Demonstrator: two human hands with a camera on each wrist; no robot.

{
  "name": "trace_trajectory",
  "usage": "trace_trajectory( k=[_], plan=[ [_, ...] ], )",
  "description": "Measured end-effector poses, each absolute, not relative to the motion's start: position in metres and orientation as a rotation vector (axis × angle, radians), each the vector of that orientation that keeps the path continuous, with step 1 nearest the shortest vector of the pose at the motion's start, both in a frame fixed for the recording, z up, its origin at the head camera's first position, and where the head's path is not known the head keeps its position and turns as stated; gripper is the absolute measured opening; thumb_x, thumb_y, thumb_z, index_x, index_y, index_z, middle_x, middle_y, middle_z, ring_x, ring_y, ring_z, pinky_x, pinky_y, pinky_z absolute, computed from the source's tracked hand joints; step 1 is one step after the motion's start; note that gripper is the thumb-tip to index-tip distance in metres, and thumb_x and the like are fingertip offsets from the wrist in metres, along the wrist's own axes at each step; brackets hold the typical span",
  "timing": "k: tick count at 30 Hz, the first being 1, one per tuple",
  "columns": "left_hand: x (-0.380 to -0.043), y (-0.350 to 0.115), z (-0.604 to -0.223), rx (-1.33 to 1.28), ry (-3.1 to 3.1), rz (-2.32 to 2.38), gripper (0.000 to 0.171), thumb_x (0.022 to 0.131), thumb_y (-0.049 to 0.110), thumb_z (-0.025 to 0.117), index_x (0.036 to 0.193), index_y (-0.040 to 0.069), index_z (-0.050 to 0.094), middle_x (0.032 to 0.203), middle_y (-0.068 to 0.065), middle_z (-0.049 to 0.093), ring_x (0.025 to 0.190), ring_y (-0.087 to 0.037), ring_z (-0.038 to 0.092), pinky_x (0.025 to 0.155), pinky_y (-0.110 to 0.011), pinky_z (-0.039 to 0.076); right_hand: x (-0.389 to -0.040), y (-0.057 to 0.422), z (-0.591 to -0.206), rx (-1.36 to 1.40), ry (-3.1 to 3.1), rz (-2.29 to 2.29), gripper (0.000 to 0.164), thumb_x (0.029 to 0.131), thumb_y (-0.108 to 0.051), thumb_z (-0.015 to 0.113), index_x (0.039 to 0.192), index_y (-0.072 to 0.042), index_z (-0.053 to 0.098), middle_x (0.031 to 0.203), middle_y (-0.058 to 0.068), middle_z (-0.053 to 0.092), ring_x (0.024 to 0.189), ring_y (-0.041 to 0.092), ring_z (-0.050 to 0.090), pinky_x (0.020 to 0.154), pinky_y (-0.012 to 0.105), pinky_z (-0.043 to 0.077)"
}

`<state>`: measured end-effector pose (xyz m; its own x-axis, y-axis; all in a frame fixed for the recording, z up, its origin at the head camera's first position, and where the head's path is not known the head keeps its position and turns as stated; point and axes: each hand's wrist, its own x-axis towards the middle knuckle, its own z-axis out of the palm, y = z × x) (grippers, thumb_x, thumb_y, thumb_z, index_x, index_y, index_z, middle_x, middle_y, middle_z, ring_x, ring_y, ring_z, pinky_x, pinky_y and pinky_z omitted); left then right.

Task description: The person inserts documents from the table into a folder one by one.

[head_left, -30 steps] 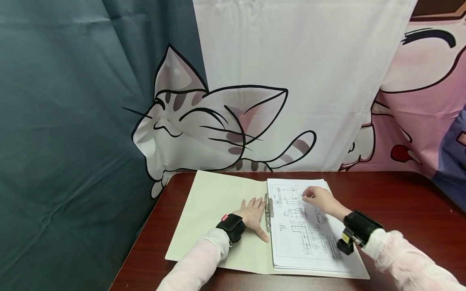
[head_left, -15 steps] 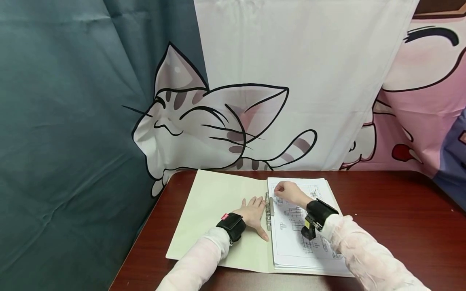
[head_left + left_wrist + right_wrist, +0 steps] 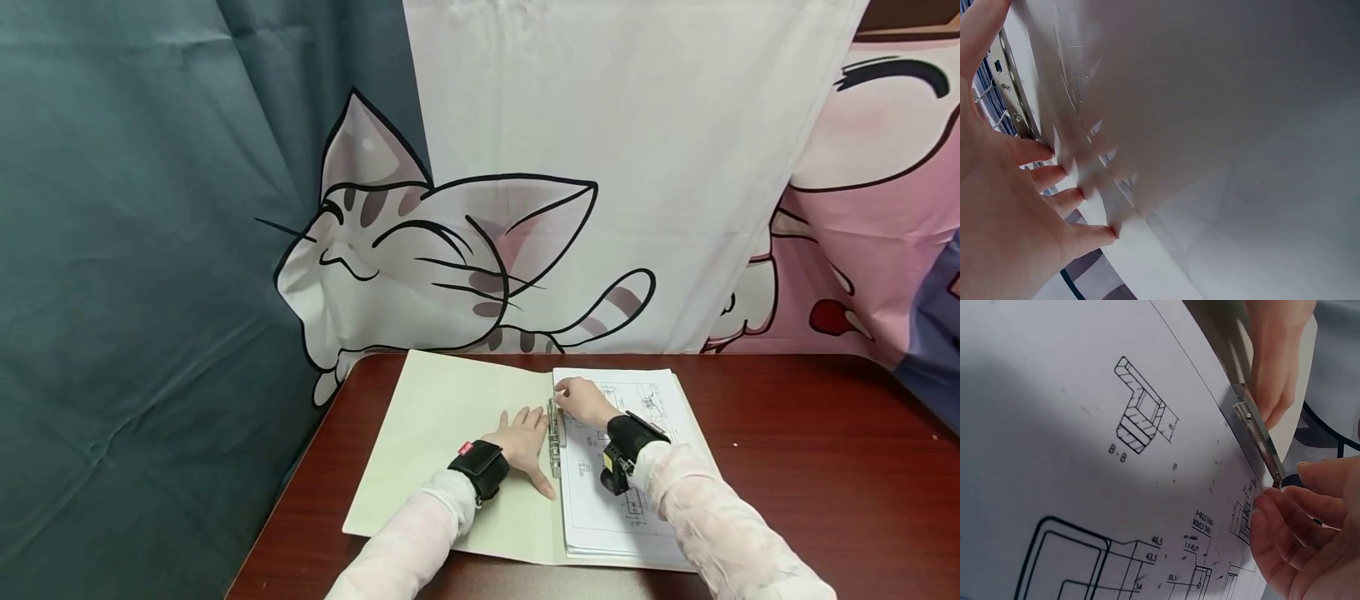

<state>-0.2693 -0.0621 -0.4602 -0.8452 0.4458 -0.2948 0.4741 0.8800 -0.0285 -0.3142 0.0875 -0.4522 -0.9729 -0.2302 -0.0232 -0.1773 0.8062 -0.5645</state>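
A cream file folder (image 3: 442,417) lies spread out on the table, its inside cover at left and a stack of printed technical drawings (image 3: 611,525) at right. A metal clip (image 3: 555,450) runs along the stack's left edge by the spine. My left hand (image 3: 521,442) rests flat on the inside cover, fingers spread and fingertips beside the clip. My right hand (image 3: 585,400) reaches over the drawings; its curled thumb and fingers (image 3: 1266,515) pinch at the far end of the metal clip (image 3: 1260,440). Part of the sheets is hidden under the right forearm.
The folder sits near the front of a dark red wooden table (image 3: 810,467). A curtain (image 3: 660,208) printed with a cartoon cat hangs directly behind the table's back edge. A tiny white speck (image 3: 735,444) lies on the tabletop at right.
My right hand has moved left across the drawings, from over the middle of the page to the upper end of the metal clip. The left hand has stayed in place.
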Motion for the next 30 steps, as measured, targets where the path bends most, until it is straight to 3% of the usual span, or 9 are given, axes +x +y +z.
trace_trajectory(
  k=[7, 20, 30],
  plan=[
    [-0.271, -0.062, -0.463, 0.684, 2.763, -0.116, 0.123, 0.058, 0.067, 0.082, 0.152, 0.011, 0.027, 0.161, -0.007, 0.022, 0.149, -0.027, 0.022, 0.118, -0.056, 0.022, -0.316, 0.083, -0.458, -0.344, 2.887, -0.855, 0.03, 0.097, -0.012, 0.054, 0.121, 0.005, 0.063, 0.091, 0.013, 0.067, 0.071, 0.015, 0.057, 0.062, 0.024, 0.045],
    [-0.269, -0.062, -0.463, 0.678, 2.764, -0.14, 0.122, 0.057, 0.069, 0.081, 0.152, 0.012, 0.028, 0.161, -0.005, 0.021, 0.149, -0.027, 0.02, 0.118, -0.055, 0.022, -0.302, 0.076, -0.447, -0.443, 3.013, -1.018, 0.009, 0.091, -0.016, 0.067, 0.086, -0.008, 0.068, 0.078, 0.002, 0.067, 0.067, 0.011, 0.053, 0.059, 0.022, 0.04],
    [-0.27, -0.064, -0.463, 0.677, 2.754, -0.107, 0.125, 0.059, 0.068, 0.081, 0.155, 0.013, 0.022, 0.162, -0.003, 0.019, 0.15, -0.027, 0.019, 0.118, -0.056, 0.02, -0.274, 0.079, -0.441, -0.587, 2.944, -1.089, 0.009, 0.092, -0.012, 0.063, 0.09, -0.006, 0.07, 0.079, 0.002, 0.067, 0.068, 0.008, 0.052, 0.06, 0.02, 0.042]
  ],
)
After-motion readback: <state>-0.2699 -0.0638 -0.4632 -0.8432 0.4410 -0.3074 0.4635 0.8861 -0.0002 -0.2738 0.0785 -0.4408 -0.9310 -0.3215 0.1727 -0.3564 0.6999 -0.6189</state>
